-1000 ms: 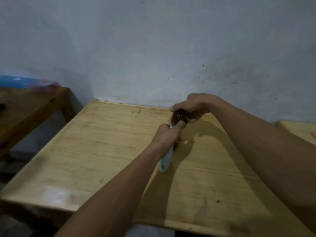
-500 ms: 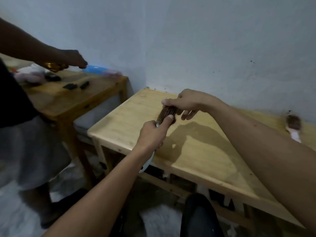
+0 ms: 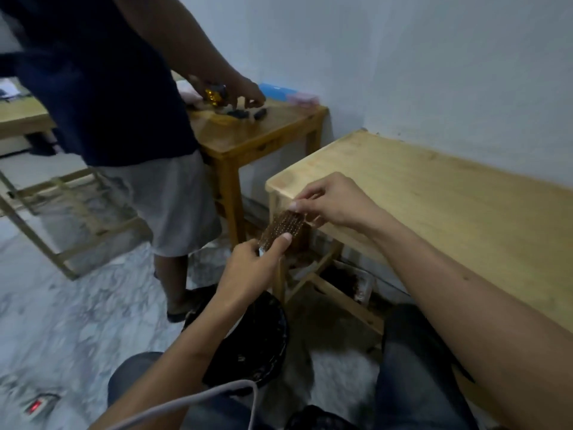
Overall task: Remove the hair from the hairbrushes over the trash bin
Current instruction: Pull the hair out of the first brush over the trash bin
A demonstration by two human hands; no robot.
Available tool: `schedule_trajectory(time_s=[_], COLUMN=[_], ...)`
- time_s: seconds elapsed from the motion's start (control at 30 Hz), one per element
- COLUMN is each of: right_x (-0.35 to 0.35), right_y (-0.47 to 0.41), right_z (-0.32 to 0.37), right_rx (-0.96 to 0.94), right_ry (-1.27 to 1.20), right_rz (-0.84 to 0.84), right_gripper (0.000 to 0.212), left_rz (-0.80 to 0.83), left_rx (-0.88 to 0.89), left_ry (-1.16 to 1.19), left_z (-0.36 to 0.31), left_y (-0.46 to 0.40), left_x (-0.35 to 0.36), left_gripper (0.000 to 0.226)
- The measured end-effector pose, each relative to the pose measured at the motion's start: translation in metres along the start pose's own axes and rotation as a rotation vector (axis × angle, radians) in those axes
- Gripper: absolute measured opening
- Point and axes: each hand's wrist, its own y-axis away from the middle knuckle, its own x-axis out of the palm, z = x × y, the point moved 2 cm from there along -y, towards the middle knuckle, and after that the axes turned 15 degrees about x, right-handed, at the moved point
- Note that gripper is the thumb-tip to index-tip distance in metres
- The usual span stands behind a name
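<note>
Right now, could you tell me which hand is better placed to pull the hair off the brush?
Right hand: its fingertips already pinch at the hairbrush head, while the left hand grips the handle.

dim, bluish indoor light | soft shadows | slight blur | wide-angle edge distortion

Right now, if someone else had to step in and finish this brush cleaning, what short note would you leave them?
Left hand grips the handle of the brown bristled hairbrush, thumb on the bristles.
Right hand pinches at the brush's top edge, beside the light wooden table.
The round black trash bin sits on the floor below the hands.
Done: the brush is held above the bin.
Left: pull the hair out and drop it in. Whether any has come loose is unclear.
</note>
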Motion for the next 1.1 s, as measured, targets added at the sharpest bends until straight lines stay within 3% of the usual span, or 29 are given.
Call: schedule_trajectory(time_s=[0.1, 0.37, 0.6, 0.77, 0.9, 1.0, 1.1], right_x=[0.049, 0.156, 0.203, 0.214, 0.205, 0.205, 0.202], right_y=[-0.01, -0.044, -0.081, -0.085, -0.072, -0.066, -0.063], right_z=[0.0, -0.023, -0.05, -0.042, -0.04, -0.05, -0.058], right_rx=[-0.02, 0.134, 0.209, 0.207, 0.295, 0.242, 0.168], right_ry=[0.076, 0.08, 0.241, 0.164, -0.061, 0.002, 0.0], right_rz=[0.011, 0.28, 0.219, 0.183, 0.43, 0.551, 0.412], right_gripper=[0.013, 0.017, 0.037, 0.042, 0.055, 0.04, 0.014], left_rz=[-0.042, -0.153, -0.161, -0.192, -0.208, -0.222, -0.174], left_rx=[-0.075, -0.269, -0.375, -0.398, -0.396, -0.39, -0.394], left_ry=[-0.037, -0.18, -0.312, -0.418, -0.465, -0.464, -0.556], left_z=[0.032, 0.101, 0.14, 0.138, 0.141, 0.143, 0.151], left_y=[0.011, 0.051, 0.059, 0.055, 0.058, 0.058, 0.055], left_x=[-0.021, -0.056, -0.061, -0.061, -0.058, -0.049, -0.042], left_gripper=[0.055, 0.061, 0.07, 0.061, 0.059, 0.057, 0.06])
